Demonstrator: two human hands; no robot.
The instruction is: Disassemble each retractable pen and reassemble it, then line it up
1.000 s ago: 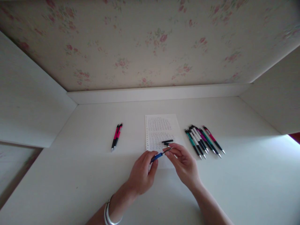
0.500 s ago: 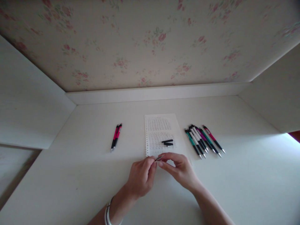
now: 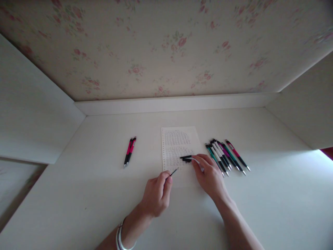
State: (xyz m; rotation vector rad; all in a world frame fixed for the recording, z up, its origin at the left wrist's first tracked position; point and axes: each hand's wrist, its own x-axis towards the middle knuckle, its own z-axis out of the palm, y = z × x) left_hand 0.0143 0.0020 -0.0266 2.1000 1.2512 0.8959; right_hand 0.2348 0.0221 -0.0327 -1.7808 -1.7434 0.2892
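My left hand (image 3: 156, 194) is closed around a thin, dark, pointed rod that looks like a pen refill (image 3: 173, 172), its tip sticking out up and to the right. Over the right edge of the handwritten sheet, my right hand (image 3: 209, 175) has thumb and forefinger pinched at the right ends of some short black pen barrel pieces (image 3: 186, 158). Those pieces lie close together on the sheet of paper (image 3: 178, 133); the fingertips partly hide them. Whether any piece is lifted, I cannot tell.
Two pink and black pens (image 3: 129, 152) lie side by side on the left of the white desk (image 3: 104, 201). Several green, white, purple and red pens (image 3: 225, 156) lie fanned out at the right. White panels flank the desk, and floral wallpaper (image 3: 161, 52) covers the wall behind.
My right hand has moved away from the left hand, up and right to the black pieces. The left hand keeps hold of the refill, more of which now shows.
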